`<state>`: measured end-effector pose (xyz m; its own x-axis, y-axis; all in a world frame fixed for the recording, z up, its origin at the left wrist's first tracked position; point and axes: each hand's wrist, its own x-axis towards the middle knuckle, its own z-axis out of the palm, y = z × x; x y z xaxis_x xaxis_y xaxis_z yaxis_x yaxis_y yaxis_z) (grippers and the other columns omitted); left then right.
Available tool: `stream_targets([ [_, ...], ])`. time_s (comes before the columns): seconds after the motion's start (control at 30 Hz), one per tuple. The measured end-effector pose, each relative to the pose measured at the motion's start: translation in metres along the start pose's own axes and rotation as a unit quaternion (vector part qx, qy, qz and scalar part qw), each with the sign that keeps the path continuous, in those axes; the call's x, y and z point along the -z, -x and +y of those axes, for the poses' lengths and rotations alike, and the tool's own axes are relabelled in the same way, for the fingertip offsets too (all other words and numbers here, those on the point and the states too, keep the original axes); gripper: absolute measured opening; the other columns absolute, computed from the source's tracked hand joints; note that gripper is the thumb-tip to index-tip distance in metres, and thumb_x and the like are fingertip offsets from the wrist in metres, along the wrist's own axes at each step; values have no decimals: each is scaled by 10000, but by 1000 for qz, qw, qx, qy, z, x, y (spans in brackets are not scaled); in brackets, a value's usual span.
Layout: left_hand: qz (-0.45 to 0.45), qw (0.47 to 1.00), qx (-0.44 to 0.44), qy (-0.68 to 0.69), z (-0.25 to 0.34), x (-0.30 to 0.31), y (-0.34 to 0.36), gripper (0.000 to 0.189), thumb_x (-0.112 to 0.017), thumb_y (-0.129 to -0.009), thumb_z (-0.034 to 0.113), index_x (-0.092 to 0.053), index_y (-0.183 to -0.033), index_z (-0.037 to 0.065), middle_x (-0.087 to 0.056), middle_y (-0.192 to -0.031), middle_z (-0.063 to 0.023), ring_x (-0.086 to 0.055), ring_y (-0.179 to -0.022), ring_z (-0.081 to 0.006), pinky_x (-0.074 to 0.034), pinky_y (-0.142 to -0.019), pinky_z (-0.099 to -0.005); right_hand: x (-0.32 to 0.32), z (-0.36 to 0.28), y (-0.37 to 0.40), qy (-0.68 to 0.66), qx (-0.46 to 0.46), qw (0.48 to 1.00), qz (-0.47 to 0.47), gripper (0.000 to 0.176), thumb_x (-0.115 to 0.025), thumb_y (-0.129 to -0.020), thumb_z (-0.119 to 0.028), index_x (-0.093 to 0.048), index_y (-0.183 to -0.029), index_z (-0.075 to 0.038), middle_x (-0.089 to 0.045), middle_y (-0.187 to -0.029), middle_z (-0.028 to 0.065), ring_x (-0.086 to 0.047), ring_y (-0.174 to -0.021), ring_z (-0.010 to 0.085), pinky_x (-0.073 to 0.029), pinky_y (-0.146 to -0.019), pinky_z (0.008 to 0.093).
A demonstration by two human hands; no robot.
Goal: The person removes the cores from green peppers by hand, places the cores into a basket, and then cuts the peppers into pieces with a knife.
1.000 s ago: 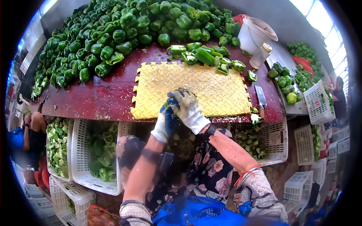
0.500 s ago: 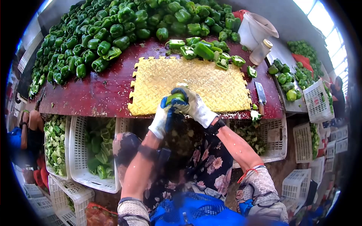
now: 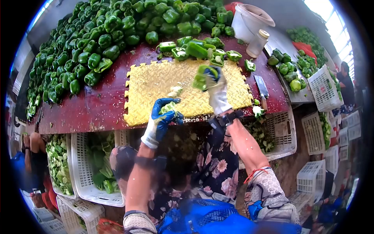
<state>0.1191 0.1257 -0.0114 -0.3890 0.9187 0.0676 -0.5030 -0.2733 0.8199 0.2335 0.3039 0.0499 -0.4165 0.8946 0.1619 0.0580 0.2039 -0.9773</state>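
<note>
My left hand (image 3: 159, 121), in a white glove with blue fingers, is closed around a pale green bell pepper piece (image 3: 169, 108) at the front edge of the yellow mat (image 3: 156, 84). My right hand (image 3: 217, 87), gloved too, grips a hollowed green bell pepper (image 3: 199, 78) above the mat's right half. Between the hands, a whitish seed core (image 3: 175, 92) lies on the mat. Cut pepper pieces (image 3: 196, 50) rest along the mat's back edge. To the right of the mat is a knife (image 3: 261, 89) with a broad blade, lying on the dark red table (image 3: 93, 113).
A heap of whole green peppers (image 3: 93, 50) covers the table's back left. A white bucket (image 3: 249, 23) and a clear jar (image 3: 258, 43) stand at the back right. Plastic crates (image 3: 80, 171) sit below the front edge. Another person (image 3: 35, 156) is at the far left.
My hands have moved apart from around one pepper. The right has gone forward and right with the hollowed pepper, while the left stays near the mat's front edge with a pale piece.
</note>
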Motion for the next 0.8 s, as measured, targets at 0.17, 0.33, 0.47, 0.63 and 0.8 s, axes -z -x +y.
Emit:
stream_targets([
  [0.17,40,997,-48,34,-28,26,-10,412,-667,-880,36,-507,-1259,58,-593,-1161,-100,-661,-989,-279,-566,-877,-418,46,101,-64,461,123,878,-31,509,-607,-901,-408,-522,-1258,-55,-670,-1069,175,-674,-936,306,-542,-813,417],
  [0.33,148,988,-24,28,-40,22,-23,393,-659,-890,48,-524,-1259,67,-606,-1054,-51,-651,-897,-238,-570,-856,-397,-4,11,-12,-124,-7,987,-100,294,-530,-983,-195,-528,-1248,-68,-661,-1032,123,-669,-839,179,-594,-713,305],
  [0.47,154,988,14,-22,-66,33,-46,511,-552,-977,306,-396,-1408,81,-554,-1298,-135,-615,-1109,-268,-549,-930,-424,-4,-50,34,-10,49,959,-279,565,-652,-911,-270,-428,-1392,-77,-515,-1344,223,-539,-1210,325,-514,-969,403],
  [0.63,-37,984,-14,-174,-34,-72,-36,668,-679,-861,178,-378,-1450,83,-425,-1456,-92,-412,-1326,-219,-379,-1067,-367,120,32,-3,399,152,896,-122,411,-679,-880,-298,-586,-1193,-49,-634,-1126,175,-607,-1056,287,-497,-911,409],
  [0.8,170,879,-126,-428,-56,-7,-54,623,-687,-832,16,-420,-1394,29,-408,-1432,-119,-429,-1313,-258,-374,-1087,-369,241,73,7,622,50,763,-169,604,-622,-884,-399,-479,-1329,-17,-521,-1344,252,-418,-1333,374,-282,-1149,465],
])
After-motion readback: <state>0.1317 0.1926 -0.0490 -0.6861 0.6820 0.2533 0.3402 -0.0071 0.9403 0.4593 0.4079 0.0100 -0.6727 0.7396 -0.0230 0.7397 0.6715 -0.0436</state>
